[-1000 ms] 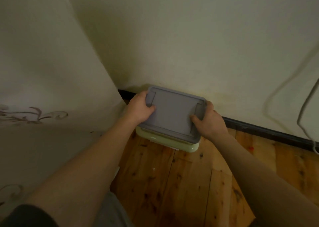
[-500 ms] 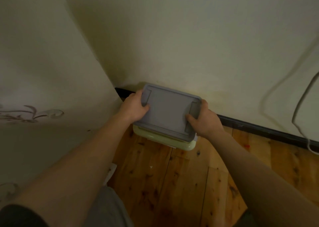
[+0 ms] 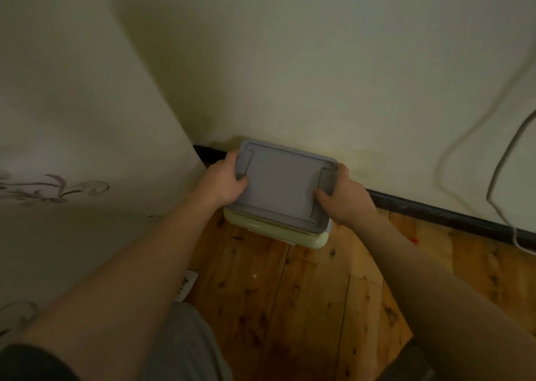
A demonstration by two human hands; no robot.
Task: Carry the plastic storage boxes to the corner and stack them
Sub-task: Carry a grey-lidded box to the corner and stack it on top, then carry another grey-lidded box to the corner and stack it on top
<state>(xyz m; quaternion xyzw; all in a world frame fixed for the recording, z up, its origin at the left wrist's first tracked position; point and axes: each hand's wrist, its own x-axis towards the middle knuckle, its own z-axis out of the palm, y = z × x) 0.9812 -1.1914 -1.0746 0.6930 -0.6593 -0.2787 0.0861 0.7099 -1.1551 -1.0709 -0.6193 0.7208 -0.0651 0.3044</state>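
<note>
One storage box (image 3: 282, 186) sits atop another (image 3: 278, 231), in the corner.

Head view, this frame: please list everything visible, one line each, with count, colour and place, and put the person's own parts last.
grey-lidded box: one, grey, on top of the stack in the corner, held at both short ends.
pale green box: one, light green, under the grey one, on the floor.
wooden floor: one, orange-brown planks, lower middle and right.
walls: two, off-white, meeting behind the boxes; faint scroll pattern on the left one.
skirting board: one, black, along the wall's foot.
cable: one, white, hanging at the right.
white object: one, by the left wall; cannot tell what it is.
left hand: one, grip on the grey lid's left end.
right hand: one, grip on its right end.
</note>
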